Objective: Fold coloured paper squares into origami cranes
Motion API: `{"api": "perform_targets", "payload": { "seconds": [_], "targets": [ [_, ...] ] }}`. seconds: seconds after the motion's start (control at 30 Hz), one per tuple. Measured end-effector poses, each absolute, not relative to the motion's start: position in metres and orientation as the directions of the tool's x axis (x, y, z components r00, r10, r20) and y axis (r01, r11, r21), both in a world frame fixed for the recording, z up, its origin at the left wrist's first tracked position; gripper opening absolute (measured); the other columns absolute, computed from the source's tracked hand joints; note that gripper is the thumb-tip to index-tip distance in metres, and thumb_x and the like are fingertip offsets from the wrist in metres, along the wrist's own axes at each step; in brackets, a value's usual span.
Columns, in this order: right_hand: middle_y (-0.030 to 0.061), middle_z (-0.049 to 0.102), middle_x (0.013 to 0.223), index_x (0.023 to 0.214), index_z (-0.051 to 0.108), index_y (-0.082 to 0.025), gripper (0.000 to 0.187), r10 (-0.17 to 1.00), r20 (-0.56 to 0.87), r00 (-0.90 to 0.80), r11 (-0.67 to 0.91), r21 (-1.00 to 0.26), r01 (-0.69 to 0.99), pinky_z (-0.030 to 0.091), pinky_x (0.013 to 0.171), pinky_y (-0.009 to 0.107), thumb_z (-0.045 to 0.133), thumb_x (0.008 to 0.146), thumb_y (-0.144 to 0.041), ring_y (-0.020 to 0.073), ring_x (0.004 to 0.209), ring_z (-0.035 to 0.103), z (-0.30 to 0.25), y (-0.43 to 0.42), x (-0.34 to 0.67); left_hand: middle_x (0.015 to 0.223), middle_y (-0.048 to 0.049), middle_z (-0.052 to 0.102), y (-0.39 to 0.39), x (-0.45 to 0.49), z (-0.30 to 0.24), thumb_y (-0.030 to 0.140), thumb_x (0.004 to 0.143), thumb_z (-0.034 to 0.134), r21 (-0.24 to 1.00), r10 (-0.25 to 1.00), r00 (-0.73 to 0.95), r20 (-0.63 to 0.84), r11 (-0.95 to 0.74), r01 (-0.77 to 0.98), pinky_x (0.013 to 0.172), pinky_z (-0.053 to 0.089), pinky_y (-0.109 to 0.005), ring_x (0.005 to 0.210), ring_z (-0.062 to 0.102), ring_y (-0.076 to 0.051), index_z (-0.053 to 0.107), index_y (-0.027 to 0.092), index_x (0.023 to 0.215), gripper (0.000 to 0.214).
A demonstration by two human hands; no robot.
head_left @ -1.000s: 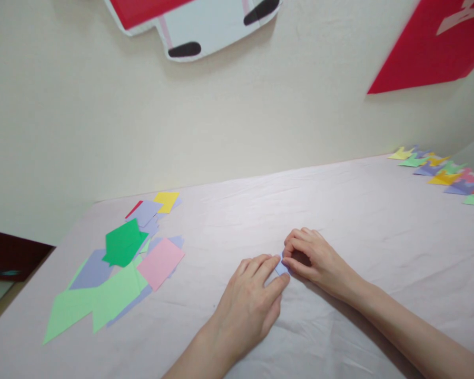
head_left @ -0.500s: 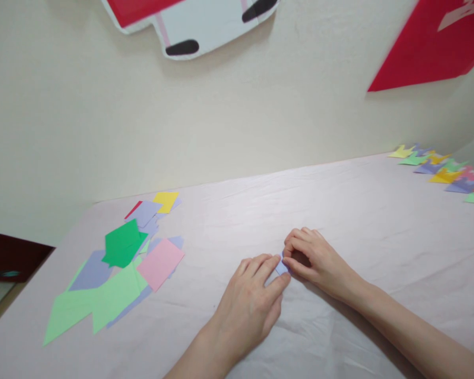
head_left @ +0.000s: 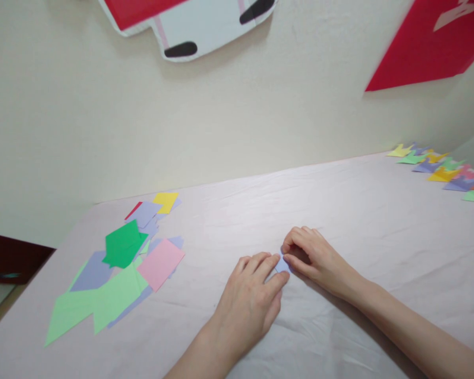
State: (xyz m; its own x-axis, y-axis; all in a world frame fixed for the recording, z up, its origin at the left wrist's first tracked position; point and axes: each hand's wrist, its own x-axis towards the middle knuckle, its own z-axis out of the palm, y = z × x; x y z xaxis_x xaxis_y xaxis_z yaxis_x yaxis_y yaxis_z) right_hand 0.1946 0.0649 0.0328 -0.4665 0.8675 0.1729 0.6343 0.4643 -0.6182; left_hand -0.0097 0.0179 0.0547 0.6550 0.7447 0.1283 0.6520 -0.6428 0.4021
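Observation:
Between my two hands, a small piece of light blue paper [head_left: 282,265] lies on the cloth-covered table, mostly hidden by fingers. My left hand [head_left: 256,287] presses on its left side with the thumb and fingertips, which are bent around the paper. From the right, my right hand [head_left: 314,258] pinches the paper's edge between thumb and forefinger, its other fingers curled. Whether the paper is folded there I cannot tell.
At the left lie loose paper sheets: dark green [head_left: 124,245], light green [head_left: 116,297], pink [head_left: 161,264], yellow [head_left: 166,202] and purple [head_left: 90,272]. Folded paper crowns [head_left: 445,173] line the far right. The wall [head_left: 237,121] stands behind the table [head_left: 221,221].
My right thumb and forefinger have drawn closer together at the blue paper's edge. My left hand has hardly moved. The view has shifted very slightly.

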Motion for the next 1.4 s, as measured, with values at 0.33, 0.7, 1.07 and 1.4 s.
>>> {"api": "perform_targets", "payload": {
  "seconds": [0.33,0.7,1.07,1.4],
  "targets": [
    [0.0032,0.061,0.094,0.093,0.057,-0.022,0.019,0.872,0.072,-0.484,0.402,-0.67,0.624,0.039,0.082,0.037,0.062,0.077,-0.014,0.0218,0.089,0.052,0.045,0.063,0.196,0.136,-0.0049,0.054,0.018,-0.01,0.052,0.015,0.092,0.05,0.406,0.756,0.641,0.132,-0.631,0.661,0.099,0.043,-0.043,0.122,0.047,-0.024,0.057,0.024,0.118,0.028],
    [0.004,0.062,0.099,0.098,0.058,-0.022,0.027,0.878,0.058,-0.476,0.381,-0.687,0.619,0.038,0.085,0.038,0.056,0.075,-0.008,0.0224,0.092,0.051,0.044,0.063,0.196,0.135,-0.0065,0.055,0.019,-0.008,0.054,0.013,0.091,0.049,0.4,0.75,0.644,0.152,-0.642,0.654,0.096,0.045,-0.044,0.122,0.048,-0.025,0.06,0.023,0.11,0.024],
    [0.0029,0.061,0.087,0.093,0.058,-0.021,0.037,0.901,0.116,-0.419,0.36,-0.739,0.569,0.04,0.078,0.034,0.042,0.068,0.0,0.0198,0.084,0.053,0.038,0.066,0.197,0.138,-0.006,0.055,0.016,-0.009,0.054,0.01,0.089,0.052,0.344,0.744,0.654,0.137,-0.654,0.673,0.097,0.046,-0.044,0.125,0.047,-0.025,0.061,0.021,0.099,0.017],
    [0.0063,0.061,0.103,0.104,0.056,-0.021,0.03,0.885,0.117,-0.451,0.412,-0.649,0.64,0.037,0.088,0.041,0.061,0.075,-0.014,0.0251,0.098,0.052,0.042,0.058,0.191,0.144,-0.0064,0.051,0.011,-0.011,0.056,0.011,0.09,0.052,0.329,0.741,0.662,0.112,-0.656,0.679,0.098,0.047,-0.044,0.124,0.048,-0.026,0.059,0.019,0.099,0.014]
  ]
}}
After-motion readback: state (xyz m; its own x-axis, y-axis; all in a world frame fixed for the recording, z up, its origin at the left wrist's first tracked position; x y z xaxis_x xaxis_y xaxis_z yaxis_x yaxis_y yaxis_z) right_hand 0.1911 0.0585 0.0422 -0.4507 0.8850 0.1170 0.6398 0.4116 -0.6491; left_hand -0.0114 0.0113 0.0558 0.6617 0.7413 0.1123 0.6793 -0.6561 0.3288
